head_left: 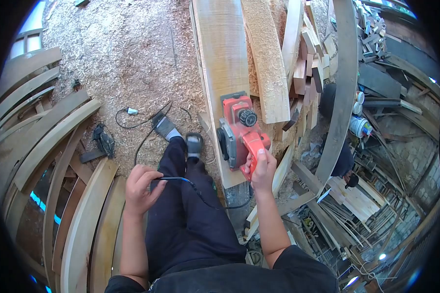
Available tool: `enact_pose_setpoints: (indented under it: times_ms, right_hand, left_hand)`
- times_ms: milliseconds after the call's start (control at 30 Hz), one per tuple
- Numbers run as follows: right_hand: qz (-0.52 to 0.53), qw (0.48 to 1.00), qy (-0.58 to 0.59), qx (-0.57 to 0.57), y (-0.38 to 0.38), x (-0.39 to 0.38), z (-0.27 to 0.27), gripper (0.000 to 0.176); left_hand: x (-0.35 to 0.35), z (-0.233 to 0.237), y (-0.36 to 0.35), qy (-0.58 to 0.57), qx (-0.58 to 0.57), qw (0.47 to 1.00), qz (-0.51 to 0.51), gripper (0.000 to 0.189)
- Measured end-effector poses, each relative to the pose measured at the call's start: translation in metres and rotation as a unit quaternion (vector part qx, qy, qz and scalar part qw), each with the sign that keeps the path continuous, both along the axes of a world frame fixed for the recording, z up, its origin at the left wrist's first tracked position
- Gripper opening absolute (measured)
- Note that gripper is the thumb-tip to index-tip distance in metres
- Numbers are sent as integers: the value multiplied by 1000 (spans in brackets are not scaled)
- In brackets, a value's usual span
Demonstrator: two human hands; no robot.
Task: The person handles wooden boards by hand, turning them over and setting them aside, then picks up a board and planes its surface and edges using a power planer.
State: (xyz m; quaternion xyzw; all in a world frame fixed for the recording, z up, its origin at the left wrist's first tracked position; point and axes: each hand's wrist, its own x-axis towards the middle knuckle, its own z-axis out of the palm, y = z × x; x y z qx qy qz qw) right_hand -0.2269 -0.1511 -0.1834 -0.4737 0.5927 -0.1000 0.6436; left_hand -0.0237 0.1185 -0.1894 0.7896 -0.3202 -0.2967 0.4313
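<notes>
My right hand (263,168) is wrapped round the rear handle of a red electric planer (240,128). The planer rests on the near end of a long wooden plank (223,53), its black knob toward the far side. My left hand (143,189) pinches the black power cord (181,179) between thumb and fingers, off to the left of the planer. From there the cord sags over my leg to the planer's back end, and its other side runs down to the shavings-covered floor (117,53). The planer's underside is hidden.
Curved timber pieces (85,224) are stacked on the left. Beside the plank lie another thick board (269,73) and a pile of wood blocks (305,73). A long curved beam (342,97) stands on the right, with a person (344,161) partly hidden behind it. White buckets (359,126) stand beyond.
</notes>
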Motion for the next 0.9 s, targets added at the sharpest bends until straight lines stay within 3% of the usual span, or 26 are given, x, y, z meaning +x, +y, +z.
enact_pose_setpoints:
  times_ms: [333,900]
  right_hand:
    - [1,1000,-16,6,-39,74,-5,38]
    - [12,1000,-6,-19,-113,220,-5,40]
  left_hand:
    - [37,-7,-27,5,-14,996,93,18]
    - [159,-4,-108,-3,-7,993,117,15]
